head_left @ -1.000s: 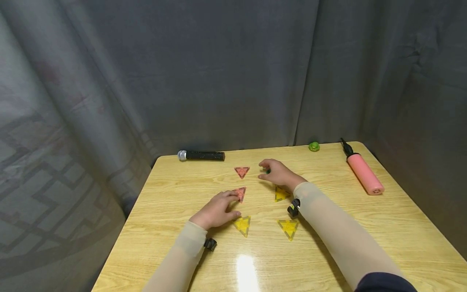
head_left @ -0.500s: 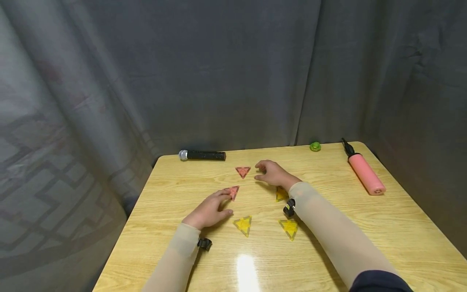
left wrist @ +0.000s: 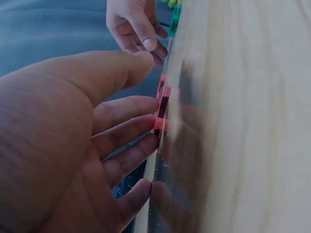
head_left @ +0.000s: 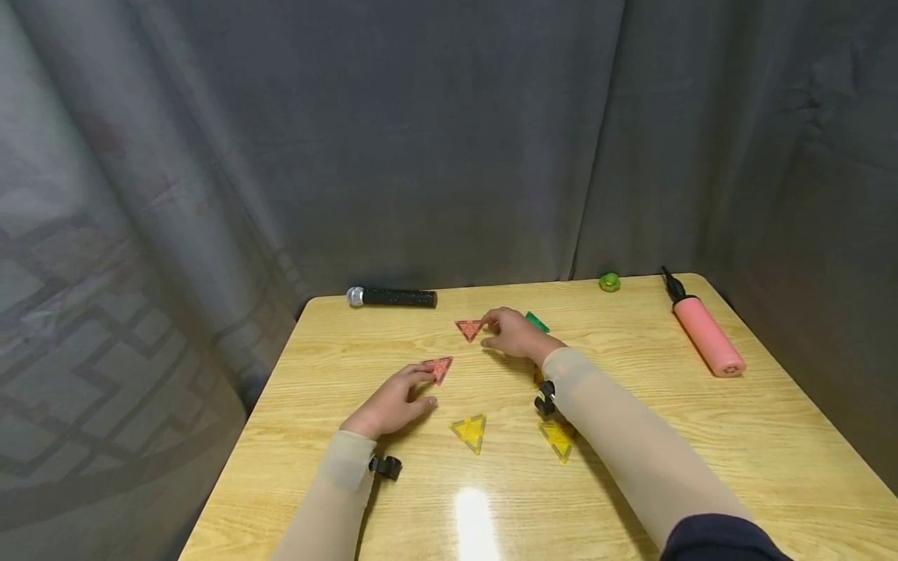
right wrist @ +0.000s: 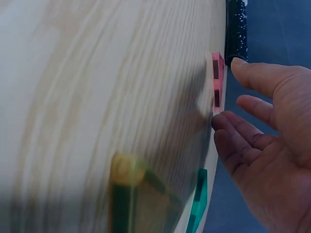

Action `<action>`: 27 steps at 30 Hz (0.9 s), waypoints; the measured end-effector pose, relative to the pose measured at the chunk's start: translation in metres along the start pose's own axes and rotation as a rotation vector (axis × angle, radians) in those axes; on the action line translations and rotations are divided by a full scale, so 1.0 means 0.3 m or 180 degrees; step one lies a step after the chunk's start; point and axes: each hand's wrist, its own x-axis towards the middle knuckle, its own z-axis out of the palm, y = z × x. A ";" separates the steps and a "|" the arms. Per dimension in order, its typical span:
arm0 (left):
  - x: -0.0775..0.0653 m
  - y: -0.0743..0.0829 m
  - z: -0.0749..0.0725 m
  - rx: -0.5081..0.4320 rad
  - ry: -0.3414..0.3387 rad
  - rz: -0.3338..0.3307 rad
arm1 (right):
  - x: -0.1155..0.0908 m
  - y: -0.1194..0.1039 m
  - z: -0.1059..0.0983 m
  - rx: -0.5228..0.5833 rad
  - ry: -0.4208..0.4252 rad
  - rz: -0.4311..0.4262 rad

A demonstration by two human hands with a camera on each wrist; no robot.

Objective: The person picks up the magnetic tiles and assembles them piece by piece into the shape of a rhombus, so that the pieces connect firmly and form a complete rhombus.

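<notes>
With nearly straight fingers, my left hand [head_left: 391, 401] touches a translucent pink triangle tile [head_left: 440, 368]. Its fingertips lie on the tile's left side, and the left wrist view shows them against the tile's edge [left wrist: 163, 109]. My right hand [head_left: 517, 333] hovers low with fingers loosely bent, fingertips right at the right corner of a second pink triangle tile [head_left: 468, 330]. Nothing shows between its thumb and fingers in the right wrist view. Behind that hand lies a green triangle tile [head_left: 538, 321], partly covered. Under the right wrist, a yellow tile [head_left: 538, 376] is mostly hidden.
Two more yellow triangle tiles lie nearer, one in the middle [head_left: 470, 433] and one beside the right forearm [head_left: 557, 441]. Along the back are a black microphone [head_left: 400, 298] and a small green object [head_left: 609, 282]. A pink hand pump [head_left: 708, 337] lies at the right.
The left hand has slid left, and the nearer pink tile has shifted left with it. My right hand has moved left toward the far pink tile, uncovering the green tile.
</notes>
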 end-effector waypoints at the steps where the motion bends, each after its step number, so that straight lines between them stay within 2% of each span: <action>1: 0.000 -0.004 -0.001 -0.0007 0.0009 0.0012 | 0.006 -0.001 0.004 -0.0018 0.0003 0.0012; 10: -0.004 -0.025 -0.008 -0.0114 0.0119 0.0097 | 0.052 -0.012 0.029 -0.0319 0.0092 -0.0019; 14: -0.008 -0.031 -0.012 -0.0127 0.0167 0.0047 | 0.068 -0.013 0.035 -0.0445 0.0148 0.0044; 19: -0.012 -0.038 -0.019 -0.0230 0.0178 -0.0027 | 0.081 -0.024 0.037 -0.0419 0.0165 0.0107; 27: -0.010 -0.052 -0.019 -0.0314 0.0172 -0.0030 | 0.097 -0.044 0.041 -0.0404 0.0142 0.0109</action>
